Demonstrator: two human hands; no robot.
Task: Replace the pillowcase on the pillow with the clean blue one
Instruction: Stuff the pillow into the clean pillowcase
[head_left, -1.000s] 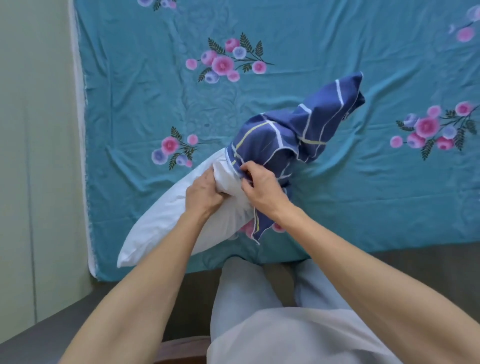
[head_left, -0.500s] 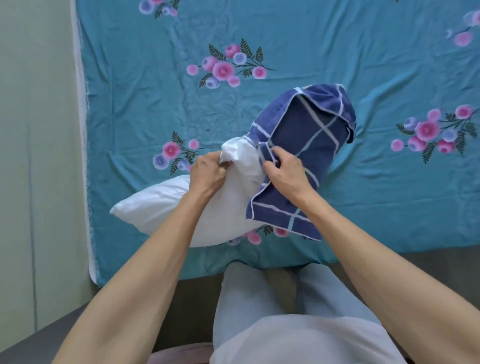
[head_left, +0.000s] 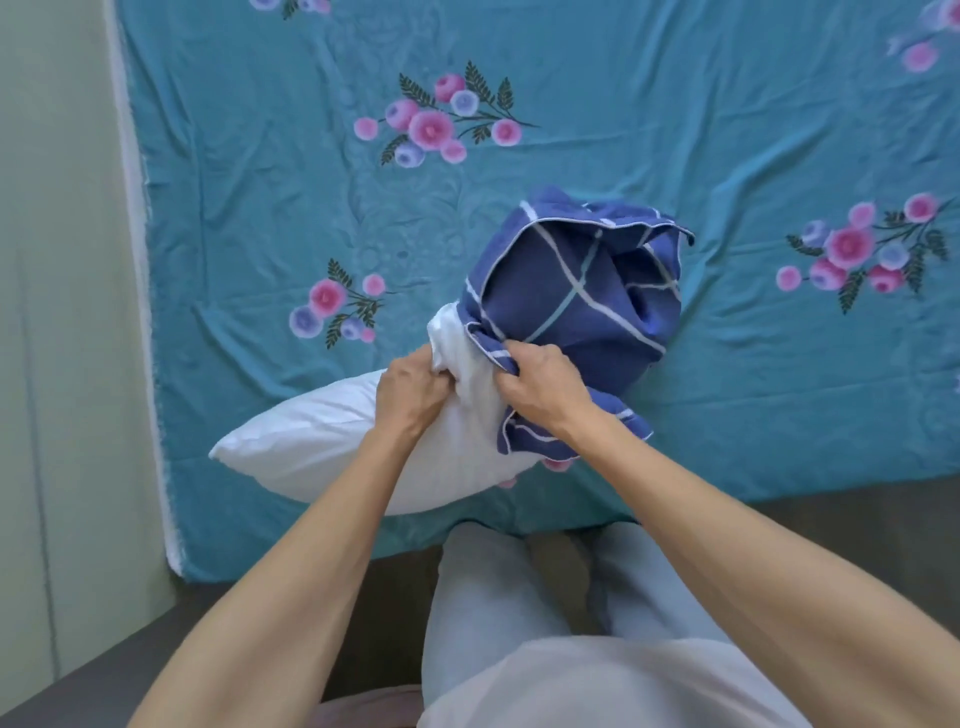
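A white pillow (head_left: 322, 447) lies across the near edge of the bed, its left corner pointing toward the wall. A dark blue pillowcase (head_left: 571, 296) with pale grid lines is bunched over the pillow's raised right end. My left hand (head_left: 410, 395) grips the white pillow fabric just below that end. My right hand (head_left: 545, 389) pinches the hem of the blue pillowcase beside it. The pillow's far end is hidden inside the blue cloth.
A teal bedsheet (head_left: 727, 130) with pink and purple flower prints covers the bed. A pale green wall (head_left: 57, 312) runs along the left. My legs in light trousers (head_left: 493, 597) stand against the bed's dark front edge (head_left: 857, 514).
The pillow's right end has lifted and the pillow turned flatter across the bed. The blue pillowcase has opened out from a twisted peak into a wider bunch. Both hands moved up with it.
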